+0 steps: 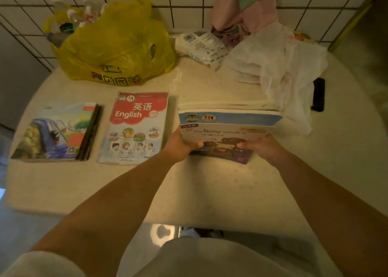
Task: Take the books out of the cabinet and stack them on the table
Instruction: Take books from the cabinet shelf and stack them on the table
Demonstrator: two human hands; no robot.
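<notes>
Books [225, 129], a whole bundle of them with "My Noisy" on the top cover, sit at the right of the table [210, 192], far end on or just over the tabletop, near end lifted in both hands. Here is the risk: the bundle is loose, the white page edges at the back already look fanned and uneven, so if it tilts or the grip eases too soon, the lower books could slide out and the pile would land crooked. The white bag [289, 70] lies right against the far corner too (easy to trap under the stack), and that would leave the pile rocking.

Left hand [180, 143] grips the near left corner, thumb on the cover, fingers hidden underneath. Right hand [260, 147] mirrors it at the near right corner, thumb on top as well. Both forearms reach straight forward from the body, roughly parallel.

Outward now: the English book [136, 127] lies flat just left of the bundle, and a second pile [56, 131] with a painted cover sits further left. A yellow bag [115, 43] stands behind them, by the tiled wall.
</notes>
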